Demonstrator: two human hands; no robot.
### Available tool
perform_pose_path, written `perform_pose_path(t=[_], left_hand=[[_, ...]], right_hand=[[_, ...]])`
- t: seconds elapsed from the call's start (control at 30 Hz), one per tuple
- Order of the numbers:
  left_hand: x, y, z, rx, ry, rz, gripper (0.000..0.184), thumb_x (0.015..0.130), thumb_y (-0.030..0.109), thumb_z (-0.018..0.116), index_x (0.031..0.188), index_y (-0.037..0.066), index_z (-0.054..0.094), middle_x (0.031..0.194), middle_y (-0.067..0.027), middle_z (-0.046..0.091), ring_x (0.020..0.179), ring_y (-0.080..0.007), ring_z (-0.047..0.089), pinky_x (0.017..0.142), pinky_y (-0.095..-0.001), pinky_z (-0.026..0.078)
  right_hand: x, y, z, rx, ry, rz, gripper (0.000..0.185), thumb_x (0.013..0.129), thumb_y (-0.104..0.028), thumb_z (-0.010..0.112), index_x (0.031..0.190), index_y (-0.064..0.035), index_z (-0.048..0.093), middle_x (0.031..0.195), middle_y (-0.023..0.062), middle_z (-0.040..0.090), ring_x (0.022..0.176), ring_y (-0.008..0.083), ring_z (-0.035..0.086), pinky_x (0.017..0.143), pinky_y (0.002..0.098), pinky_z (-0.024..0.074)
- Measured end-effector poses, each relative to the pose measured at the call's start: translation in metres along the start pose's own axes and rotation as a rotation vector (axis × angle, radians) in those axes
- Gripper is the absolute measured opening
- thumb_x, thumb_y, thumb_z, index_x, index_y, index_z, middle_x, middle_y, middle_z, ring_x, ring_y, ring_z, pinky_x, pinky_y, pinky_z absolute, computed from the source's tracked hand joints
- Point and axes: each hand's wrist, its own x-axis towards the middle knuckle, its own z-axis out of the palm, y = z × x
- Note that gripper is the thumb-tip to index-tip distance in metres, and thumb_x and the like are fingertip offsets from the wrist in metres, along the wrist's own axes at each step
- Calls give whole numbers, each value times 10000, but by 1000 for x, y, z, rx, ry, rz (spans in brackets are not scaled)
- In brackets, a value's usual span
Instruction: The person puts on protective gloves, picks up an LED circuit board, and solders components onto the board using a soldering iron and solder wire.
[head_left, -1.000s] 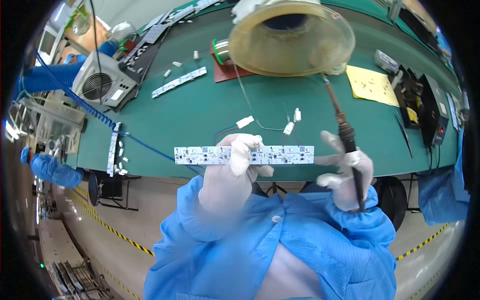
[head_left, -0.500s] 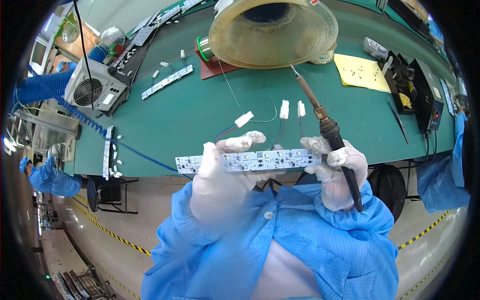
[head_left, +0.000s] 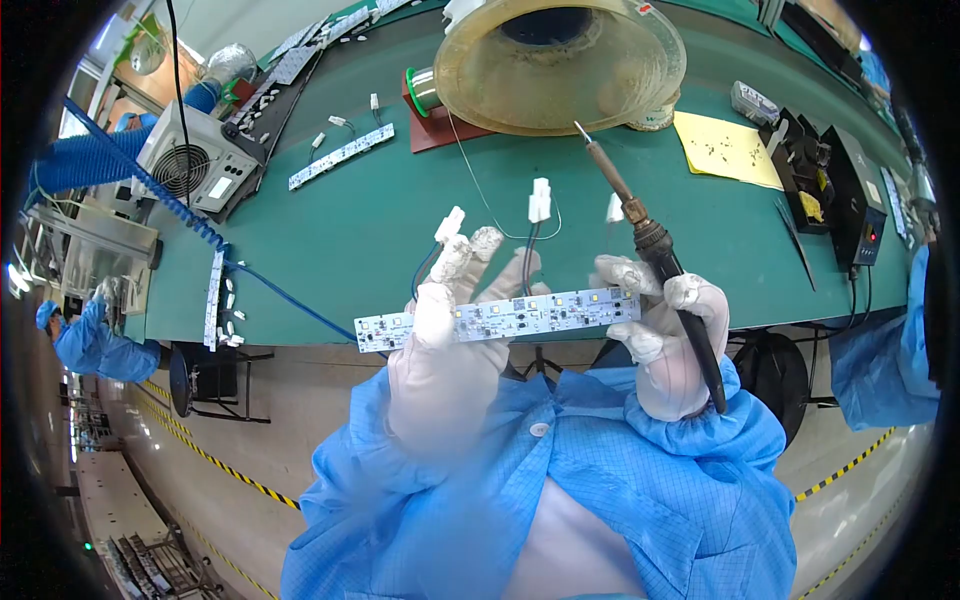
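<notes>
A long white LED circuit board [head_left: 545, 313] is held level above the near edge of the bench. My gloved left hand [head_left: 428, 350] grips its left part, thumb across the front and fingers behind, some raised and spread. In my gloved right hand [head_left: 680, 345] is a soldering iron [head_left: 656, 248], tip pointing up and away; that hand's fingers also pinch the board's right end. Wires run from the board to a white connector [head_left: 540, 201] standing upright, a tilted connector [head_left: 450, 224] near my left fingertips, and a blurred connector [head_left: 614, 208] by the iron.
A fume extraction hood [head_left: 560, 85] hangs at the back beside a solder spool [head_left: 424, 90]. A yellow sponge sheet [head_left: 722, 150], tweezers [head_left: 796, 243] and a soldering station [head_left: 855, 195] stand right. Left are a fan unit [head_left: 195, 165] and another board strip [head_left: 342, 157].
My left fingers have lifted and spread behind the board. The connectors have shifted, the left one now more upright. Board and iron have moved only slightly; the iron stays in my right hand.
</notes>
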Motion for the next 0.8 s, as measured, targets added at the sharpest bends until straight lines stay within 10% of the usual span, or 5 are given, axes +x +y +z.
perform_pose_path(t=[0.3, 0.43, 0.7, 0.77, 0.8], left_hand=[[-2, -1, -8, 19, -27, -38, 580, 962, 351, 328, 1391, -28, 237, 1394, -215, 316, 1267, -347, 398, 1020, -485, 406], [6, -2, -21, -131, -116, -118, 687, 925, 428, 524, 1423, 40, 253, 1342, -169, 411, 1240, -371, 422, 1024, -477, 369], [-2, 29, -62, 807, -243, -106, 989, 627, 524, 791, 1331, -27, 367, 1119, -170, 574, 922, -203, 613, 796, -323, 507], [-6, 37, -68, 831, -148, 0, 525, 668, -71, 696, 1153, -21, 502, 1084, -119, 601, 902, -115, 599, 799, -267, 492], [-6, 37, -75, 932, -120, 69, 590, 669, -60, 725, 1201, -28, 474, 1081, -143, 592, 871, -143, 611, 784, -285, 509]], right_hand=[[6, -3, 0, -116, -124, -65, 410, 699, 6, 765, 1028, -82, 537, 849, 107, 636, 886, 295, 655, 715, 372, 529], [1, -5, 2, -19, -30, 18, 358, 767, -3, 711, 1052, -68, 505, 966, 160, 620, 928, 321, 646, 730, 370, 550], [6, -11, -6, 42, 90, 172, 474, 818, -119, 708, 1200, -145, 429, 1005, 152, 586, 930, 296, 608, 788, 373, 531], [7, -13, -6, -26, 95, 178, 508, 806, -157, 726, 1221, -139, 434, 1002, 145, 584, 934, 294, 606, 788, 378, 537], [8, -12, -7, 24, 104, 224, 515, 804, -167, 730, 1228, -140, 439, 997, 140, 585, 936, 293, 606, 792, 384, 538]])
